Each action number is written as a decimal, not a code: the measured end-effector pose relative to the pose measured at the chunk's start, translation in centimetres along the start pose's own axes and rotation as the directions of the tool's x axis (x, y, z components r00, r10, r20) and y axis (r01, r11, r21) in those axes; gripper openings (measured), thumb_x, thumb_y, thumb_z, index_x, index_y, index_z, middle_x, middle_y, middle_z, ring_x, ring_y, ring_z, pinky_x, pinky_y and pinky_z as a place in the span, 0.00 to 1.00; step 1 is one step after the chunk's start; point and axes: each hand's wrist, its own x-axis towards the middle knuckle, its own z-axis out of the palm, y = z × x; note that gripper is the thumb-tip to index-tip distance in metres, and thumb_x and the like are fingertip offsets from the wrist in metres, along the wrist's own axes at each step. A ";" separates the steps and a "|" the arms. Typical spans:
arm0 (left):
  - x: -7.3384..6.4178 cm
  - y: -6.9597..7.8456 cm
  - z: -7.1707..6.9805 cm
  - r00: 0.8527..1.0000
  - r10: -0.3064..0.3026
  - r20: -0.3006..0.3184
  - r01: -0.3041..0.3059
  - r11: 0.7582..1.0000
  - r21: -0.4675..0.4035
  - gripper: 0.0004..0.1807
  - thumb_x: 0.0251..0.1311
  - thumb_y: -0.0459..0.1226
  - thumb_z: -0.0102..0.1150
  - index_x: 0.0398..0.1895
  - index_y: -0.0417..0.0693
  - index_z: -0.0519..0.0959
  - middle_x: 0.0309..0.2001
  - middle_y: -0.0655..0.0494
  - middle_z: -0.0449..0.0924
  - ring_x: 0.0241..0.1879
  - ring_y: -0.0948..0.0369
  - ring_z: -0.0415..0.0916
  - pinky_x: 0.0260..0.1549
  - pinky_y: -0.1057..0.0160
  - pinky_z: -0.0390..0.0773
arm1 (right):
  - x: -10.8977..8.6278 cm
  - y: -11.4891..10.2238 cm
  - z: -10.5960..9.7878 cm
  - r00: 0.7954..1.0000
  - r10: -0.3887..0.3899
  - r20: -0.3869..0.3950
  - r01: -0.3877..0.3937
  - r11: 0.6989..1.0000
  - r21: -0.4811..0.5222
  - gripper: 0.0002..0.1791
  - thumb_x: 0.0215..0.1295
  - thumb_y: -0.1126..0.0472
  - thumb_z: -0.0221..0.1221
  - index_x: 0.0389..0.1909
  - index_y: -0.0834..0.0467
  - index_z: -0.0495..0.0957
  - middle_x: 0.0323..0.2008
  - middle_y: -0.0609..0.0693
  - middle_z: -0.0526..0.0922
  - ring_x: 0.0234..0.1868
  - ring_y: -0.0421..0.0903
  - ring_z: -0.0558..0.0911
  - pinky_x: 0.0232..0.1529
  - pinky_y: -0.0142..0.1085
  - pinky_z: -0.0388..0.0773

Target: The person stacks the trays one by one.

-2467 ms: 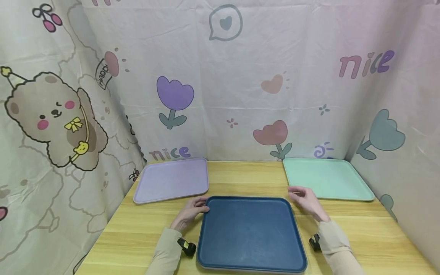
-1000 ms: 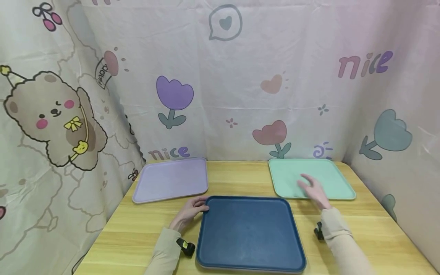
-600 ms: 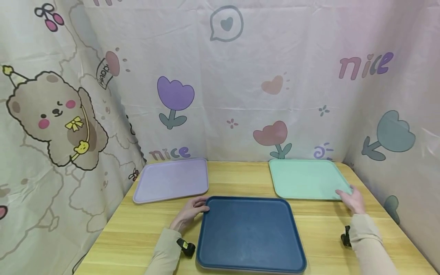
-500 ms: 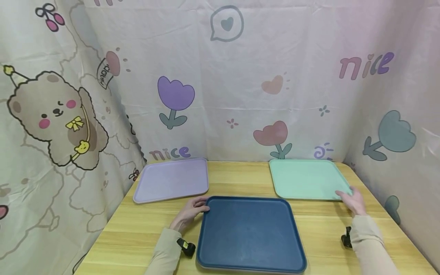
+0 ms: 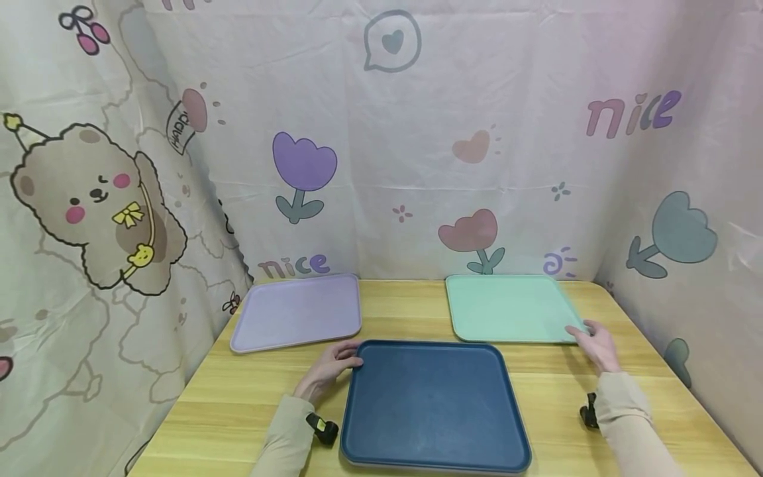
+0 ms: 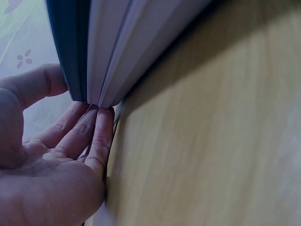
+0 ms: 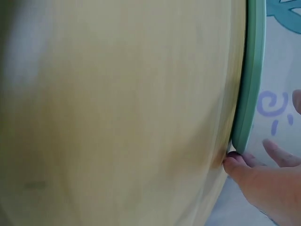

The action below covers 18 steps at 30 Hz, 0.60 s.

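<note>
A dark blue rectangular tray (image 5: 435,404) lies at the near middle of the table. In the left wrist view, pale lilac tray edges (image 6: 108,52) show stacked beneath the blue one. My left hand (image 5: 324,371) rests at the stack's far left corner, its extended fingertips against the tray edges and its thumb by the blue rim. At the back right lies a mint green tray (image 5: 509,308). My right hand (image 5: 598,346) touches that tray's near right corner, fingertips on the outer edge and thumb held apart from it in the right wrist view.
A lilac tray (image 5: 301,311) lies at the back left, slightly askew. The wooden table (image 5: 656,424) meets a printed curtain (image 5: 405,152) at the back and both sides. Each wrist wears a small black camera (image 5: 324,429).
My right hand has gone from beside the blue tray to the green tray's right edge. The green tray has slid left in steps. My left hand and the stack have stayed put.
</note>
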 end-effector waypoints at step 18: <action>0.1 0.0 0.1 0.999 -0.011 -0.033 0.011 1.000 0.020 0.28 0.65 0.31 0.61 0.66 0.25 0.68 0.62 0.30 0.75 0.54 0.63 0.78 0.51 0.67 0.78 | -1.0 -2.8 3.8 0.986 -0.100 0.132 0.093 0.994 0.056 0.42 0.77 0.46 0.48 0.76 0.73 0.48 0.73 0.77 0.55 0.74 0.71 0.58 0.74 0.60 0.59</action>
